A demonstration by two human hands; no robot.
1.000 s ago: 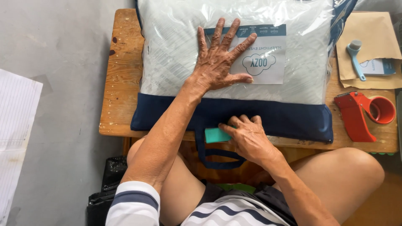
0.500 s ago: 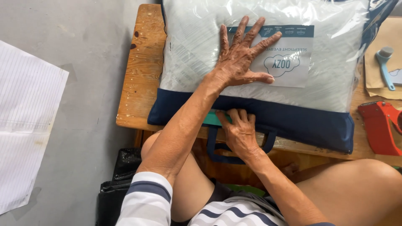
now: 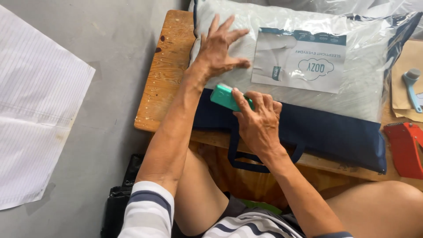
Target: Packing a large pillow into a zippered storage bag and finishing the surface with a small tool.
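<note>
A pillow in a clear plastic bag with a navy fabric base and a white paper label lies on a low wooden table. My left hand presses flat on the bag's left part, fingers spread. My right hand grips a small teal block and holds it against the navy band near the bag's front left. A navy carry handle hangs over the table's front edge below my right wrist.
A red tape dispenser sits at the table's right front. A blue-handled tool lies on brown envelopes at the far right. White lined sheeting covers the grey floor to the left. A black bag sits under my left elbow.
My left hand has slid to the left across the bag. My right hand has brought the teal block up from the front edge onto the navy band. The view has shifted left.
</note>
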